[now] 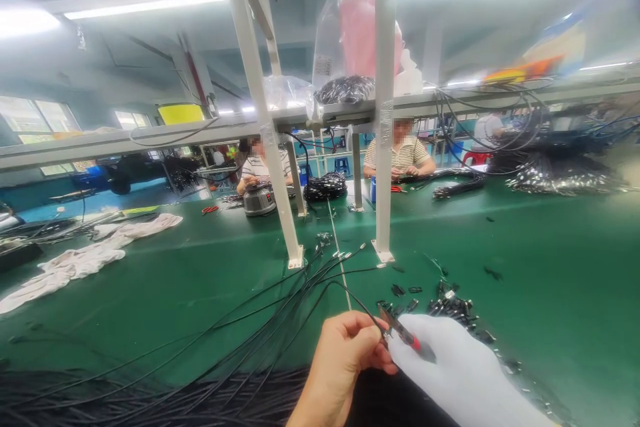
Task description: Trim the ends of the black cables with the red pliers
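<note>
My left hand [345, 353], bare, pinches a black cable [345, 287] close to its end, between thumb and fingers. In a white glove, my right hand [445, 360] grips small scissors [397, 325] with a red part at the handle. Their pointed blades lie beside the cable end, just right of my left fingertips. Whether the blades touch the cable I cannot tell. Several more black cables with metal tips [345, 255] fan out across the green table [190, 307]. Small black connector pieces [453, 303] lie in a pile beyond my right hand.
A dense bundle of black cables [150, 400] covers the near left edge. White posts [283, 213] carry a shelf across the table. A white cloth [85, 260] lies left. Two people [260, 163] sit opposite, near a coiled cable bundle [325, 187] and red-handled scissors [210, 210].
</note>
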`<state>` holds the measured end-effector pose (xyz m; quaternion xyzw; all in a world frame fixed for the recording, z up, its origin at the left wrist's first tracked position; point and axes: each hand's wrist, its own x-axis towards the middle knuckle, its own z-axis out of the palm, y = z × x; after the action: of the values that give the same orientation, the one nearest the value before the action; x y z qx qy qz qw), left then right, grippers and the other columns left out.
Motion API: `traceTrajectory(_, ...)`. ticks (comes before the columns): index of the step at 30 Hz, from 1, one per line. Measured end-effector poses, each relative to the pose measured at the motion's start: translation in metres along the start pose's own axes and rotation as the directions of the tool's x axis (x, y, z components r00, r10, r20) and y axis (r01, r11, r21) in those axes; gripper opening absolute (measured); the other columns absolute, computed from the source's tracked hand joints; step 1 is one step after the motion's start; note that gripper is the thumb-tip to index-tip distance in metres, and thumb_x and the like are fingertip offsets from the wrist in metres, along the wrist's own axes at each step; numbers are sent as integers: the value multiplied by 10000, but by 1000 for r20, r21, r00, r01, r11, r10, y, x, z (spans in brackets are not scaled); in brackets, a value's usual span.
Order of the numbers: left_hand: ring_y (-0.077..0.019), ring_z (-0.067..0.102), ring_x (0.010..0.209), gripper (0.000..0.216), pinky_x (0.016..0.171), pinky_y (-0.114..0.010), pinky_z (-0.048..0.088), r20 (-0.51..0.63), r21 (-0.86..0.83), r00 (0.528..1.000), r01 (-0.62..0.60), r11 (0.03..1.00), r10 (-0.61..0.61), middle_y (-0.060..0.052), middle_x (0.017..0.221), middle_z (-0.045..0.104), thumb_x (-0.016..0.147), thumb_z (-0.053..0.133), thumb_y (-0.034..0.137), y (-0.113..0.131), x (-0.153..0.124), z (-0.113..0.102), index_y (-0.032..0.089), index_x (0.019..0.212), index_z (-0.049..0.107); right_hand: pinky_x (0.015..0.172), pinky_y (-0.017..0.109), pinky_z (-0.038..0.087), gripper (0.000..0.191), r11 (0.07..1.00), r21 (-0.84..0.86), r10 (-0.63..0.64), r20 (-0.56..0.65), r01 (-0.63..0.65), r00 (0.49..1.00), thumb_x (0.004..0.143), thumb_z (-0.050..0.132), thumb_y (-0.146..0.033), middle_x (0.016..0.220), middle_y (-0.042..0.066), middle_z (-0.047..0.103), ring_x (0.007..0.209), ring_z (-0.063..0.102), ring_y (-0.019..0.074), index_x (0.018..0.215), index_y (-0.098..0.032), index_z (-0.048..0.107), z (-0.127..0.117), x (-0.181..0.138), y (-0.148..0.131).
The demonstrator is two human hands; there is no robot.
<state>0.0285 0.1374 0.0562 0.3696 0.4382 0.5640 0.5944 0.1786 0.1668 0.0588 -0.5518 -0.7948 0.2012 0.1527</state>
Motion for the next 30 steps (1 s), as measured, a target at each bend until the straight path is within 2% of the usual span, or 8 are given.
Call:
traceTrajectory(5,-123,555,491,116,569,-282,497,7,5,1000,-9,1000,9,-10,524,606,658,712,203,-2,0,-1,131,662,622,580,234,311,166,999,-10,-39,11,39,999,818,466,-296,712,-47,633,683,567,138,701,-265,579,0,-3,-3)
traceTrajectory(9,-129,575,492,198,578,-284,504,16,16,1000,5,1000,-5,-21,534,618,654,752,264,3,-2,0,132,624,608,560,234,297,206,999,1,-43,-30,43,999,833,455,-333,668,-41,604,639,531,130,663,-237,521,0,-3,-1)
traceTrajectory(13,-136,609,524,259,626,-293,523,70,13,997,21,1000,-22,-35,578,645,673,780,334,8,-4,0,113,680,645,569,238,319,259,988,148,-29,-20,32,999,857,437,-373,660,-35,604,634,513,129,667,-228,537,-1,0,5)
traceTrajectory(16,-135,612,535,228,636,-302,533,96,24,995,11,1000,-13,-32,590,647,694,761,317,7,-2,-2,115,712,655,580,241,331,281,976,217,-21,14,18,1000,868,427,-388,691,-27,626,646,518,131,699,-228,585,-1,0,6)
traceTrajectory(22,-117,541,459,103,501,-268,489,8,70,1000,-23,997,22,-14,549,623,614,673,191,-4,3,-3,151,610,578,540,245,269,166,999,11,-39,29,39,999,813,493,-289,689,-32,626,637,534,133,689,-244,595,3,-6,-7)
traceTrajectory(25,-113,540,456,130,459,-244,448,-19,61,999,-39,997,40,-7,589,630,587,660,180,-3,2,0,168,571,531,537,252,245,123,989,-114,-103,-75,94,992,795,524,-276,716,-13,623,638,537,145,697,-241,589,9,-9,-7)
traceTrajectory(27,-103,520,446,163,441,-228,411,-38,57,999,-33,998,35,6,566,607,585,653,197,0,1,2,177,541,497,538,261,235,114,960,-215,-221,-185,180,958,792,549,-275,687,-11,594,600,509,139,690,-236,579,14,-10,-5)
traceTrajectory(30,-77,465,445,164,447,-207,367,-75,80,997,-21,997,27,16,549,583,587,636,208,3,1,2,176,529,486,547,270,238,112,894,-366,-383,-328,258,863,771,593,-246,645,-19,553,574,476,130,666,-231,556,20,-13,-3)
